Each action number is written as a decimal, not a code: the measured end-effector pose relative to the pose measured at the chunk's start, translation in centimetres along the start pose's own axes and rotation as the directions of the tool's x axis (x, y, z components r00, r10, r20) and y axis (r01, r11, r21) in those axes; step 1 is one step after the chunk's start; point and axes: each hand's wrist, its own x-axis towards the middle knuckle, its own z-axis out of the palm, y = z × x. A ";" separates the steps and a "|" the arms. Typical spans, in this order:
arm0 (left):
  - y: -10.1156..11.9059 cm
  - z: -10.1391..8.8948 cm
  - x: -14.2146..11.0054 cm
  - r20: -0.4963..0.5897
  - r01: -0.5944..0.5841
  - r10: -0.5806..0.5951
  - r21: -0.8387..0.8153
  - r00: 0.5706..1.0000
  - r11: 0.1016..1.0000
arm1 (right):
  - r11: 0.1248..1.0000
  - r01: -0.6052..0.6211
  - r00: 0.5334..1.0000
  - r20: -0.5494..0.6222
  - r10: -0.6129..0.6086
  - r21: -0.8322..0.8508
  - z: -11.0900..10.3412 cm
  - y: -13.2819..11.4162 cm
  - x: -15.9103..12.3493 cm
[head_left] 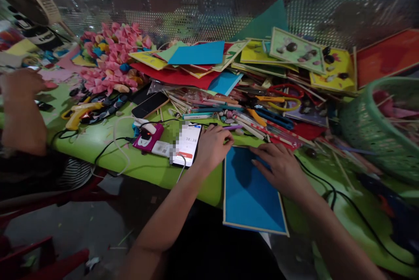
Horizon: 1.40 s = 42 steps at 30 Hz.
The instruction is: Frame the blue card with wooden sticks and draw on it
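A blue sheet with thin pale stick edging (257, 197) lies at the near table edge and overhangs it slightly. My right hand (279, 166) rests over its upper right part, fingers stretched toward the top edge. Just left of the board's top corner is my left hand (212, 145), its fingers curled and thumb close to the fingertips. Whatever they may pinch is hidden. A purple pen (233, 127) lies just behind those fingers. Beside my left wrist, a lit phone (189, 145) shows a timer.
A magenta power adapter (149, 137) with cables, a dark phone (150, 104) and a yellow glue gun (81, 114) lie left. Behind are pens, scissors (284, 97) and framed cards (297, 51). A green basket (369, 127) stands right. Another person's hand (22, 81) is far left.
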 end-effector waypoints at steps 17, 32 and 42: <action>-0.1 0.2 0.3 0.083 -0.009 0.005 0.044 0.997 0.999 | 0.997 -0.034 0.993 -0.110 0.041 0.073 -2.3 2.8 -0.5; 0.1 0.2 0.2 0.097 -0.014 0.008 0.064 0.995 0.998 | 0.998 -0.055 0.998 -0.041 0.057 0.040 -1.6 2.6 -0.9; -0.2 0.1 0.2 0.097 0.040 -0.047 0.065 0.994 0.997 | 0.981 -0.157 0.981 -0.094 0.168 0.111 -1.5 4.2 -1.1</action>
